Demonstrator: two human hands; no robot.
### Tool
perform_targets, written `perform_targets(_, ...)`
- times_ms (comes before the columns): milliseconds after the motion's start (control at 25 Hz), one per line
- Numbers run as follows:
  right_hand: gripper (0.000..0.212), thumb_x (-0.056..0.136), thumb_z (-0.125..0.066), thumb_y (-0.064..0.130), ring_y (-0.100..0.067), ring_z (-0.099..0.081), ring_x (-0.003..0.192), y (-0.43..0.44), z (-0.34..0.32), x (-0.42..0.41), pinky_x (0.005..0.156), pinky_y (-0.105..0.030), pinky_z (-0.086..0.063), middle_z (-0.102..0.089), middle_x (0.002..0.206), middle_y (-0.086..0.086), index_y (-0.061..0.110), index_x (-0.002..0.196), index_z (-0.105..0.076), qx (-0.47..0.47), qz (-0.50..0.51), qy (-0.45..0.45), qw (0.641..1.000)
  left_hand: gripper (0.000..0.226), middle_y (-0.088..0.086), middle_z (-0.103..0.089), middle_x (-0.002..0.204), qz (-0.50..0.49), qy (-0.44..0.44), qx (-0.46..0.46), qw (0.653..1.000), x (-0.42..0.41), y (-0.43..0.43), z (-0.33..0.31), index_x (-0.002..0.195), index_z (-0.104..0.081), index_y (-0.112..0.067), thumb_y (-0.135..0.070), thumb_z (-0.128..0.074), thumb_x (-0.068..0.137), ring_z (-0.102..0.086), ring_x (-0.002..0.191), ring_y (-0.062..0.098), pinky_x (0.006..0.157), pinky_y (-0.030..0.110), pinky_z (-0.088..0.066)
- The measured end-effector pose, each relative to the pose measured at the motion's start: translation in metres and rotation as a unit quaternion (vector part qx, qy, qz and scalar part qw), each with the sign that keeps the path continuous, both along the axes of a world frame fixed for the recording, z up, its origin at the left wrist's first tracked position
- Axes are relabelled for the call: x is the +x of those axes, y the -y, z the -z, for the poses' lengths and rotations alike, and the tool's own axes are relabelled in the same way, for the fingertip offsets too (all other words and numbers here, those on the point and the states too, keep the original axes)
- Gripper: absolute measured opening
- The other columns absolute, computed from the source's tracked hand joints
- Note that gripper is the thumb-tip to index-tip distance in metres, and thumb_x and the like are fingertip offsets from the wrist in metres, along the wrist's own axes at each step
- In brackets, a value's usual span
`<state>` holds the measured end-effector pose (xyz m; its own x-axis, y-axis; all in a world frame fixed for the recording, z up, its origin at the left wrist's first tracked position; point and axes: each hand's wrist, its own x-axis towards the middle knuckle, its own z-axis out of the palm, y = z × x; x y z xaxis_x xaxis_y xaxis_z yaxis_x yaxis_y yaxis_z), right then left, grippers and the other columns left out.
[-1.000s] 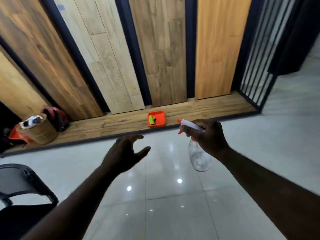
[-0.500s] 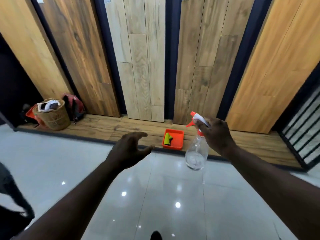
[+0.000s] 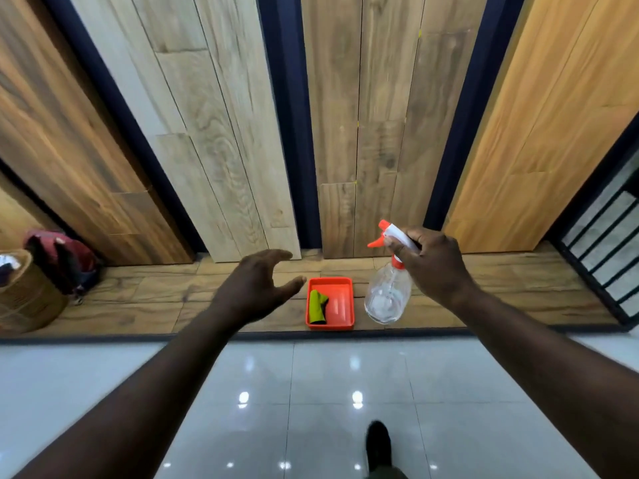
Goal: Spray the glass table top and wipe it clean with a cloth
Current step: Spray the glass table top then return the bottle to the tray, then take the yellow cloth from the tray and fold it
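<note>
The right hand [image 3: 434, 271] grips the white-and-orange trigger head and neck of a clear spray bottle [image 3: 387, 299]. Its fingers are curled round the bottle, which hangs tilted in the air, and the back of the hand hides the inside of the grip. The left hand [image 3: 254, 288] is held out empty, fingers loosely bent and thumb apart.

Just beyond and between the hands, an orange tray [image 3: 340, 302] sits on a low wooden ledge [image 3: 155, 299]. A folded yellow-green cloth [image 3: 317, 305] lies in its left half. Wood-look plank panels [image 3: 214, 133] stand behind.

At the left edge a woven basket [image 3: 31, 302] is cut off, with a red backpack [image 3: 62, 261] beside it. A blurred dark shoe [image 3: 378, 440] shows on the glossy tiled floor [image 3: 311, 392].

Compared with half a second ago, the tray is nearer and more central, and the basket has slid to the frame's edge.
</note>
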<state>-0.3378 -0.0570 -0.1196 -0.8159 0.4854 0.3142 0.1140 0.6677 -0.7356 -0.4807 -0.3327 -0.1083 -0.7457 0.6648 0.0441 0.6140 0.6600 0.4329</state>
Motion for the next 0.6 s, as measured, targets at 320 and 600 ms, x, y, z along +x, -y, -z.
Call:
perform_targets(320,0.019,0.100,-0.074,0.040,-0.013,-0.073,0.079,-0.103,0.115,-0.165,0.076,-0.031,-0.054,-0.076,0.081,0.010,0.024,0.108,-0.081,-0.114,0.000,0.094,0.989,0.061,0.003,-0.063,0.142,-0.062,0.130,-0.009,0.989,-0.150,-0.110,0.097,0.141,-0.061,-0.019,-0.050,-0.074,0.090,-0.054,0.134,0.018,0.109,0.032,-0.045)
perform_targets(600,0.009,0.094,-0.079,0.026,-0.006,-0.073,0.084,-0.127,0.242,-0.297,0.080,-0.031,-0.055,-0.079,0.088,0.013,0.025,0.103,-0.080,-0.155,0.067,0.211,0.963,0.063,0.001,-0.061,0.146,-0.061,0.243,-0.069,0.966,-0.288,-0.136,0.224,0.143,-0.060,-0.018,-0.052,-0.071,0.092,-0.055,0.134,0.016,0.106,0.029,-0.045)
